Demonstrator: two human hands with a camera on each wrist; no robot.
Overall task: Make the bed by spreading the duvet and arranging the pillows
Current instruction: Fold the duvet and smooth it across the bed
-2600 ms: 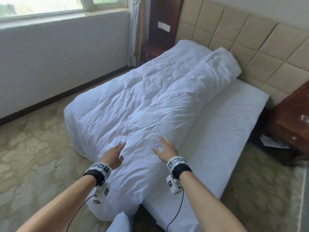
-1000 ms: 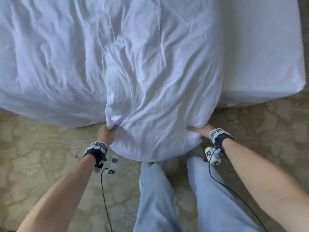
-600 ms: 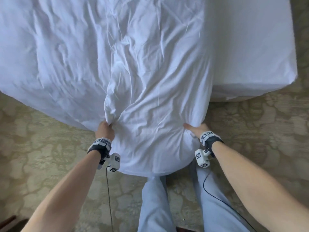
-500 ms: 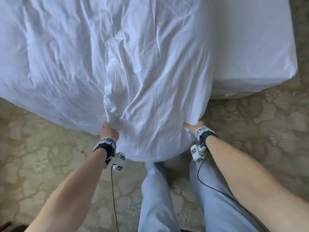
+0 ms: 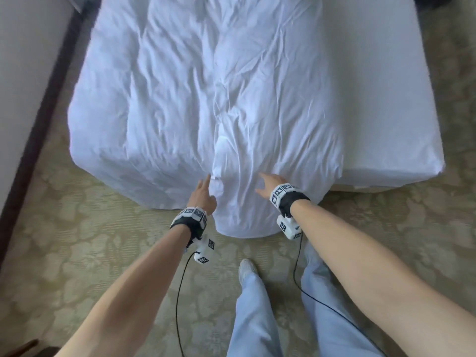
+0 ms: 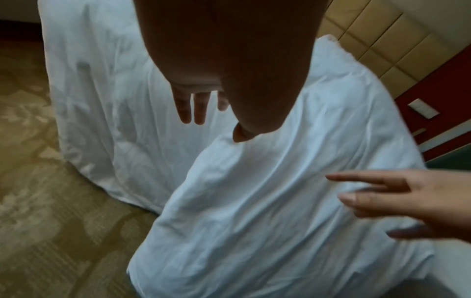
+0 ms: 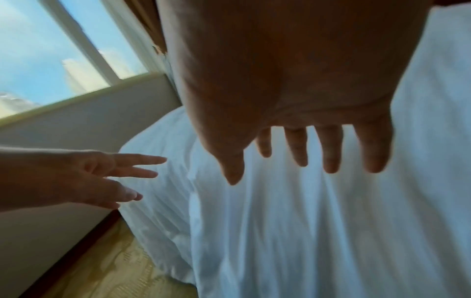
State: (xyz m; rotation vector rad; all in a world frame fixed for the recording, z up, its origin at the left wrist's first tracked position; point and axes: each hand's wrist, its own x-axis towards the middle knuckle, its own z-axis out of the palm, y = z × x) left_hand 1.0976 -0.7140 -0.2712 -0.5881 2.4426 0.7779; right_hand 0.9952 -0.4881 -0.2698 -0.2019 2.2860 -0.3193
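A crumpled white duvet [image 5: 206, 86] covers the left and middle of the bed, with a doubled-over flap [image 5: 257, 197] hanging over the foot end toward the floor. The bare white mattress sheet [image 5: 381, 99] shows on the right. My left hand [image 5: 203, 191] is open with straight fingers at the flap's left edge. My right hand [image 5: 270, 185] is open with spread fingers over the flap's top. In the left wrist view my left hand [image 6: 198, 108] hovers over the duvet [image 6: 254, 201]. In the right wrist view my right hand [image 7: 305, 153] is spread above the duvet [image 7: 305, 231]. No pillows are in view.
Patterned beige carpet [image 5: 90, 253] surrounds the foot of the bed. A wall with a dark skirting board [image 5: 33, 124] runs along the left. My legs in light blue trousers [image 5: 257, 318] stand at the foot end. A padded headboard [image 6: 377, 44] and red-brown cabinet [image 6: 433, 96] stand beyond.
Both hands have let go of the duvet flap's lower corners and risen to its top with fingers straightened. The flap now hangs loose over the foot end.
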